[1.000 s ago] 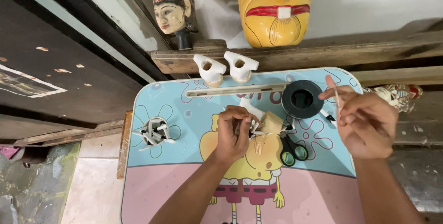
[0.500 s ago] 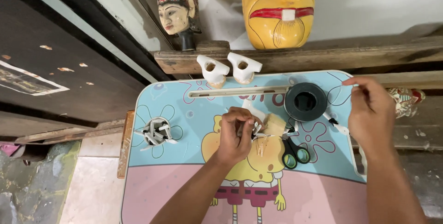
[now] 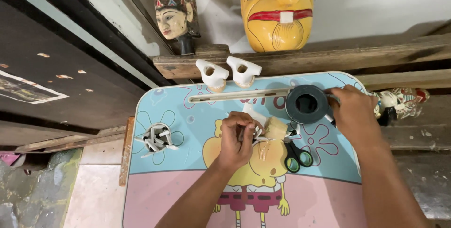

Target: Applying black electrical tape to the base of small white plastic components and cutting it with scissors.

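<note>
My left hand (image 3: 237, 139) pinches a small pale wooden piece (image 3: 275, 128) with white bits at the middle of a blue and pink cartoon-printed table (image 3: 164, 190). My right hand (image 3: 353, 113) rests at the table's far right edge, touching the side of a grey tape roll (image 3: 307, 104); its fingers are curled and what they grip is hidden. Black-handled scissors with green rings (image 3: 296, 155) lie just right of the wooden piece.
A cup hole with several white sticks (image 3: 157, 138) sits at the table's left. Two white carved pieces (image 3: 228, 72) stand at the far edge. A wooden shelf (image 3: 329, 56) carries a yellow mask (image 3: 277, 9) and a carved head (image 3: 173, 14). A painted figurine (image 3: 399, 101) lies right.
My right hand moved from above the table's right side down and outward to the grey tape roll at the edge. My left hand stayed on the wooden piece.
</note>
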